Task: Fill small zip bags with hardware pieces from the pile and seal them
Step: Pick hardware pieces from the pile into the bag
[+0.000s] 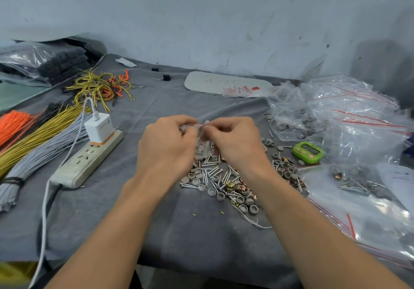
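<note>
Both hands hold one small clear zip bag (202, 146) above the grey cloth, at its red-striped top edge. My left hand (167, 145) pinches the left end of the strip and my right hand (235, 140) pinches the right end, thumbs and fingertips close together. Grey pieces show through the bag, which hangs between the hands. Right below lies the pile of hardware (224, 181): silver screws, grey round caps and small brass-coloured clips spread over the cloth.
A white power strip (89, 158) with a charger plugged in lies to the left, beside bundles of yellow, grey and orange wires (42, 136). Clear zip bags (349, 114) are heaped at the right, near a green timer (309, 152). A white board (224, 83) lies at the back.
</note>
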Motion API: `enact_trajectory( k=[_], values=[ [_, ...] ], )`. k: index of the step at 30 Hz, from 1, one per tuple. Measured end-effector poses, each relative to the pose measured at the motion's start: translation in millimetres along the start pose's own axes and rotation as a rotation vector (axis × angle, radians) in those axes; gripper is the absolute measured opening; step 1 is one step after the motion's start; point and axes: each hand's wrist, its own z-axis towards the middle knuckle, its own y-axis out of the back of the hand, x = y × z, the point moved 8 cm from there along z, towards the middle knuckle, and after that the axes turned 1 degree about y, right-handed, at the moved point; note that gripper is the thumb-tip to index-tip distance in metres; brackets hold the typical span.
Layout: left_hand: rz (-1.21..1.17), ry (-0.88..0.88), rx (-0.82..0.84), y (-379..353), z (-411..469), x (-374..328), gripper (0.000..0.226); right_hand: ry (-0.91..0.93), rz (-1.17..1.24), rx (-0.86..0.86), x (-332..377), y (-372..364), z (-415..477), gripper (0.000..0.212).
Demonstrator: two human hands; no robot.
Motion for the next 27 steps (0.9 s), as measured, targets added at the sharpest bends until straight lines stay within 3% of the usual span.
enact_trajectory(
  k=[3, 7, 9, 16, 24, 27],
  values=[
    [-0.037, 0.000, -0.079, 11, 2, 3, 0.042, -0.118, -0.105, -0.104, -20, 25, 8, 0.019],
    [-0.097, 0.010, -0.111, 16, 3, 6, 0.035, -0.173, -0.610, 0.335, -48, -17, 2, 0.035],
    [-0.103, 0.011, -0.105, 16, 3, 6, 0.034, -0.147, -0.749, 0.472, -53, -37, -5, 0.044],
    [-0.123, 0.016, -0.097, 14, 6, 12, 0.031, -0.113, -0.935, 0.533, -60, -45, -5, 0.012],
    [-0.144, 0.008, -0.056, 11, 6, 11, 0.032, -0.179, -1.042, 0.476, -56, -25, -3, 0.008],
    [-0.155, 0.021, -0.034, 11, 5, 9, 0.034, -0.178, -0.893, 0.355, -46, -4, 5, 0.011]
  ],
)
